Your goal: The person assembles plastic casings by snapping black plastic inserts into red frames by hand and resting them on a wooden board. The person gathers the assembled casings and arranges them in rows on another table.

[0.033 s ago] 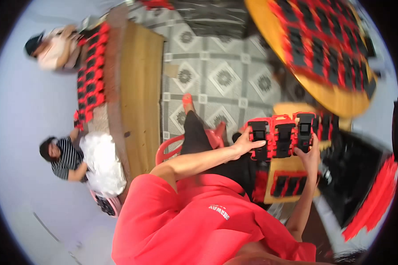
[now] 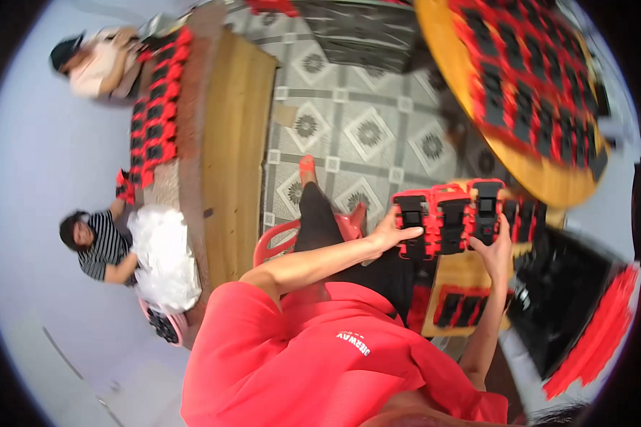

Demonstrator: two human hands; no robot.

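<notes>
Both my hands hold up a joined row of three red-and-black plastic units [image 2: 450, 224], each with a black middle and red edges. My left hand [image 2: 389, 233] grips the left end, its thumb lying across the front of the black part. At the right end, my right hand [image 2: 496, 250] closes round the lower part of the last unit, thumb in front. The row is raised above a small wooden surface [image 2: 457, 269], which bears more units of the same kind [image 2: 461, 307]. What my fingers do behind the row is hidden.
A round wooden table [image 2: 445, 46] at the far right carries many similar units. Along the left, a long table [image 2: 238, 149] holds more of them and a white plastic heap [image 2: 165, 252]; two people sit there. A black bag-like sheet [image 2: 559, 302] and red strips [image 2: 595, 334] lie at right.
The view has shifted slightly, so the tables and floor appear a little further right. My hands keep the same hold on the row, which appears slightly further left.
</notes>
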